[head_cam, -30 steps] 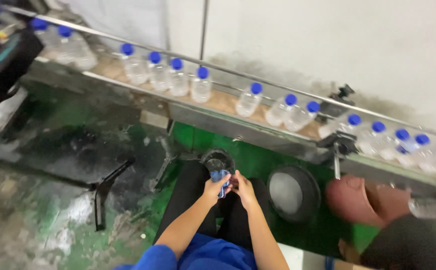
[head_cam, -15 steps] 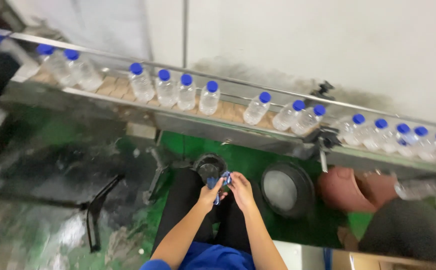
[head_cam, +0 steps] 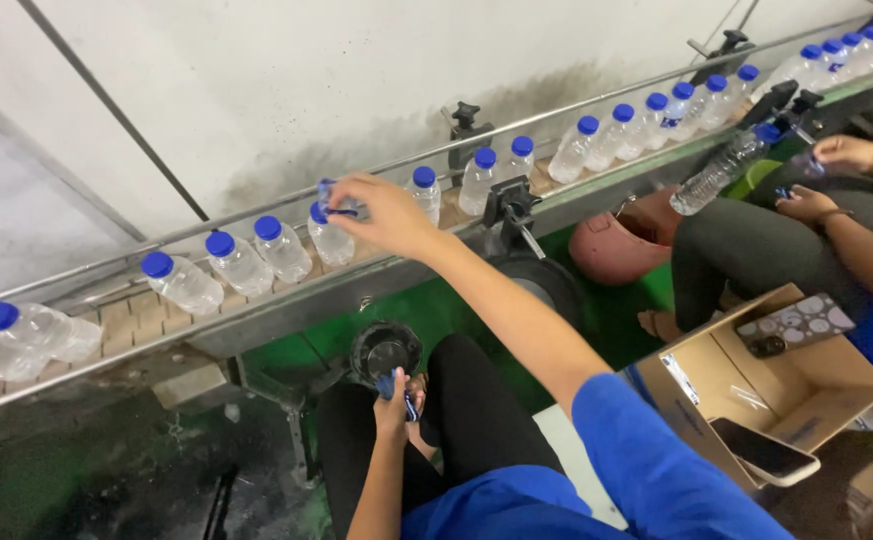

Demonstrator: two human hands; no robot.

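My right hand [head_cam: 385, 212] reaches out over the conveyor [head_cam: 287, 300] and its fingers pinch a small blue strip at the blue cap of a clear plastic bottle [head_cam: 332, 238]. More capped bottles [head_cam: 242, 262] stand in a row to either side. My left hand [head_cam: 393, 402] rests low by my knee, closed around a bunch of blue strips [head_cam: 397, 386].
A round black bucket [head_cam: 387, 350] sits on the green floor under the conveyor. A co-worker's hands [head_cam: 825, 180] hold a bottle [head_cam: 722, 170] at the right. An open cardboard box [head_cam: 777, 390] with two phones stands beside me. A pink bucket [head_cam: 622, 240] lies behind it.
My right hand has left my lap and stretched up to a bottle on the belt. The view has swung right, bringing the co-worker and the box into sight.
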